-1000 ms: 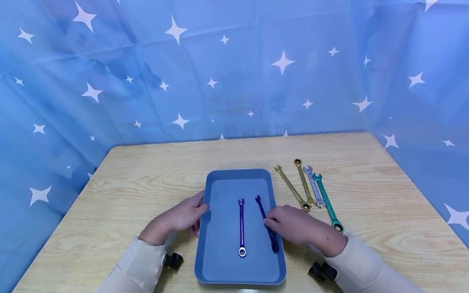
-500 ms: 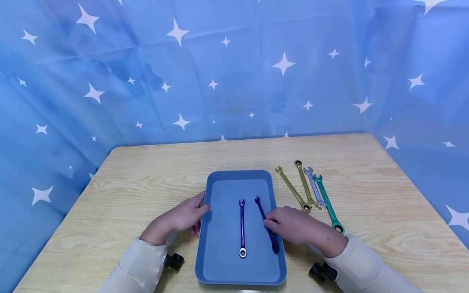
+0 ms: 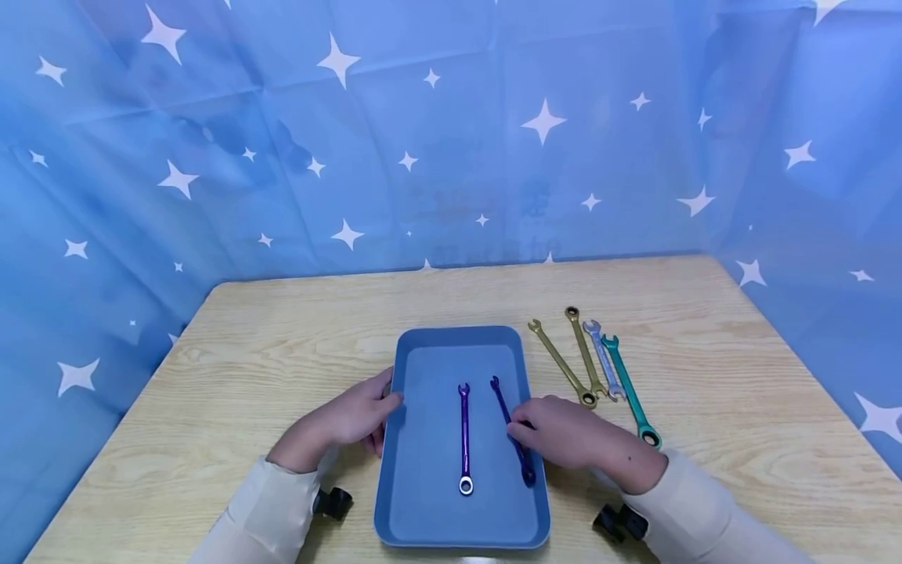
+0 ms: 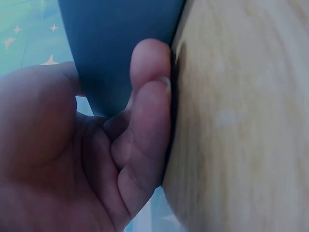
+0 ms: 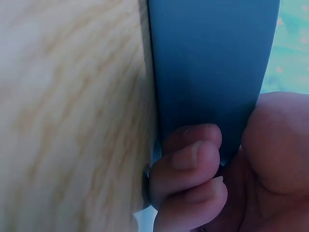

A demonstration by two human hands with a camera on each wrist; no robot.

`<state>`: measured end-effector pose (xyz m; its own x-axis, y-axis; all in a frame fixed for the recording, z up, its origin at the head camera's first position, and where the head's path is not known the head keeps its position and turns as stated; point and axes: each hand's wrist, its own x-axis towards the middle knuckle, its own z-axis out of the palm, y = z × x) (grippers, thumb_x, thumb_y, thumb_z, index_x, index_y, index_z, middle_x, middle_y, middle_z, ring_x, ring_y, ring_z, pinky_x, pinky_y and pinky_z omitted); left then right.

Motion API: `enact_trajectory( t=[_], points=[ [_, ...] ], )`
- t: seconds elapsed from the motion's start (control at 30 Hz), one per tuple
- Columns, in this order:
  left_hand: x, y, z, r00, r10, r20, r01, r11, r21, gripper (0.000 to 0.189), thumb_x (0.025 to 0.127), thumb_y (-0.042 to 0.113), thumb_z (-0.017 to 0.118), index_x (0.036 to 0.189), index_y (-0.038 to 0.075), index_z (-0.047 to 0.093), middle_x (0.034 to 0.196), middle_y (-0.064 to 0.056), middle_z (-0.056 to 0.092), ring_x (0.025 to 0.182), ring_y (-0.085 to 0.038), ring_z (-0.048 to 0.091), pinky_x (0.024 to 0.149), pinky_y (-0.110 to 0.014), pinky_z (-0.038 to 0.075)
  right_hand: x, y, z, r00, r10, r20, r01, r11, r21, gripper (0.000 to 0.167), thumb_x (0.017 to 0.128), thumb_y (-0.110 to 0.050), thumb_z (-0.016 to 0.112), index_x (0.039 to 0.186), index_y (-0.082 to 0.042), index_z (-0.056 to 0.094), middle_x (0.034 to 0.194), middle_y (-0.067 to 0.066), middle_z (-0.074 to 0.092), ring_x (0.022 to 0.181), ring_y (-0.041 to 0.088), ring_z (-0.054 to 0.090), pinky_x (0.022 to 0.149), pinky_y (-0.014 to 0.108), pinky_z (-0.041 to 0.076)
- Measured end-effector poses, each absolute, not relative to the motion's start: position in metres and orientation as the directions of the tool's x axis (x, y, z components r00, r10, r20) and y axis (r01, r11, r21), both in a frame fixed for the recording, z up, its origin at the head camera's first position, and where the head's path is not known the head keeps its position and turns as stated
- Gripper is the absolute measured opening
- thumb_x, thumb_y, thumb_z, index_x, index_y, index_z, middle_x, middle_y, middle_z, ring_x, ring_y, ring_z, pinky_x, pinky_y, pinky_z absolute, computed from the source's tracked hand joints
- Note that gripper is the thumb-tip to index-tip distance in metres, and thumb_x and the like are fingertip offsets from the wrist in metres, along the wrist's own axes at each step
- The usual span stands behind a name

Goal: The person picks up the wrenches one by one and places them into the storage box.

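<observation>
A blue-grey rectangular tray [image 3: 427,513] stands on the table between the two hands. My left hand [image 3: 358,411] grips its left side, thumb over the rim and fingers against the outer wall [image 4: 113,43]. On the right side my right hand [image 3: 564,431] holds the tray the same way, its fingers [image 5: 186,166] curled at the outer wall [image 5: 212,63]. Inside lie two purple combination wrenches: one wrench [image 3: 465,439] near the middle, and a darker wrench [image 3: 503,401] slanting along the right wall, its middle partly hidden by the right thumb.
Right of the tray, on the wooden table [image 3: 282,329], lie two gold wrenches [image 3: 559,360], a silver-blue wrench [image 3: 604,360] and a green wrench [image 3: 630,392]. A blue curtain with white stars [image 3: 451,141] hangs behind and beside the table.
</observation>
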<state>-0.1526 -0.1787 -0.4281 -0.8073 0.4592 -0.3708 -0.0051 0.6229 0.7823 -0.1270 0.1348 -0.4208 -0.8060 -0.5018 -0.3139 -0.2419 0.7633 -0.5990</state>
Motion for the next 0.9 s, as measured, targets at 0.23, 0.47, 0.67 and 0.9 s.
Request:
enact_trajectory(
  t=[0.23,0.47,0.67,0.9],
  points=[
    [-0.1514,-0.1787,-0.4277,-0.803,0.464,-0.373,-0.013,0.613,0.790,0.054,0.109,0.023,0.035,0.160,0.016,0.018,0.062,-0.009,0.066,0.050,-0.026,0.066,0.049,-0.039,0.057,-0.1252,0.1345,-0.4202,-0.806,-0.501,-0.315,-0.241,0.764,-0.598,0.038,0.104,-0.022,0.053,0.066,-0.015,0.051,0.060,-0.005,0.042,0.056,0.012,0.045,0.055,0.026,0.037],
    [-0.1520,-0.1790,-0.4290,-0.811,0.455,-0.367,-0.016,0.611,0.792,0.056,0.109,0.024,0.036,0.161,0.018,0.016,0.061,-0.010,0.066,0.049,-0.026,0.066,0.048,-0.040,0.056,-0.1244,0.1320,-0.4184,-0.816,-0.482,-0.319,-0.242,0.786,-0.568,0.038,0.104,-0.020,0.052,0.067,-0.015,0.051,0.060,-0.004,0.043,0.056,0.013,0.046,0.054,0.027,0.037],
    [-0.1506,-0.1799,-0.4296,-0.805,0.458,-0.377,-0.015,0.618,0.786,0.051,0.109,0.023,0.035,0.157,0.016,0.022,0.063,-0.009,0.066,0.050,-0.026,0.066,0.049,-0.039,0.057,-0.1227,0.1309,-0.4179,-0.811,-0.491,-0.319,-0.257,0.788,-0.560,0.039,0.104,-0.021,0.053,0.066,-0.015,0.050,0.059,-0.004,0.044,0.055,0.013,0.046,0.054,0.027,0.036],
    [-0.1518,-0.1796,-0.4309,-0.810,0.452,-0.374,-0.017,0.619,0.785,0.056,0.109,0.024,0.036,0.161,0.017,0.015,0.062,-0.010,0.066,0.050,-0.026,0.066,0.049,-0.040,0.057,-0.1248,0.1341,-0.4187,-0.797,-0.529,-0.291,-0.280,0.751,-0.599,0.042,0.103,-0.024,0.054,0.062,-0.019,0.046,0.057,-0.007,0.039,0.052,0.010,0.041,0.050,0.024,0.033]
  ],
)
